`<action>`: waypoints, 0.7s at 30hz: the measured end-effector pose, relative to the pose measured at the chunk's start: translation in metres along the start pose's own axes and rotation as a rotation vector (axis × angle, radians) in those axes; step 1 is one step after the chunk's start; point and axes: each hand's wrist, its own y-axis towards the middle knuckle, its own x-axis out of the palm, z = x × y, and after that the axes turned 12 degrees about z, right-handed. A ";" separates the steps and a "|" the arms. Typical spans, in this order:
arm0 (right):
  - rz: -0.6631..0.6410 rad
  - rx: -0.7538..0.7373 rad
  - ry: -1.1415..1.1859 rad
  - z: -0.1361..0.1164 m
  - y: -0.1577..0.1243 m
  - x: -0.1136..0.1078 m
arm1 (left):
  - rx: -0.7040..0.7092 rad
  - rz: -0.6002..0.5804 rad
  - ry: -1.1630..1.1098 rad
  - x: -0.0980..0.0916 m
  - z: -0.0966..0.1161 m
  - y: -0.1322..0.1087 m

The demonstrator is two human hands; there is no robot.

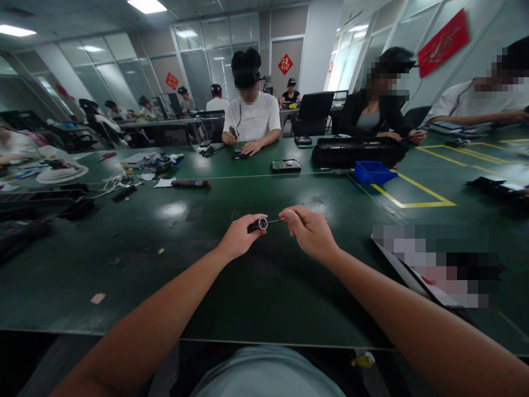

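Fingers of the left hand [237,237] grip a dark tube [262,224], nearly closed; the right hand [309,230] pinches a thin tool [273,221], its handle mostly hidden.

A green bench [264,311] spans the frame. Right of centre, a blue bin [374,172] sits beside yellow tape lines [427,204], just in front of a long black casing [359,152]. Above centre lies a small green circuit board [286,165]. At mid left are a white round fan-like piece [61,173], a pale cable [108,184] and a dark pen-like tool [190,183]. A pale scrap [98,298] lies lower left. At upper centre sits a person in a white shirt [253,118]; a red banner [444,43] hangs upper right.
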 end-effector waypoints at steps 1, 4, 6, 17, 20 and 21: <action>0.002 0.003 -0.006 0.001 0.000 0.000 | 0.001 0.002 0.000 0.000 0.000 0.000; 0.001 0.007 -0.027 0.003 0.001 0.002 | -0.002 0.011 0.004 0.001 -0.001 0.001; 0.003 0.003 -0.030 0.004 0.001 0.002 | -0.006 0.018 0.006 0.000 -0.001 0.001; 0.076 0.114 0.076 0.011 0.000 0.007 | -0.014 0.005 0.025 -0.001 0.001 0.001; 0.130 0.189 0.206 0.015 0.002 0.011 | -0.016 0.002 0.035 -0.001 0.002 0.001; 0.131 0.211 0.250 0.017 0.003 0.013 | -0.013 -0.003 0.036 -0.001 0.003 0.001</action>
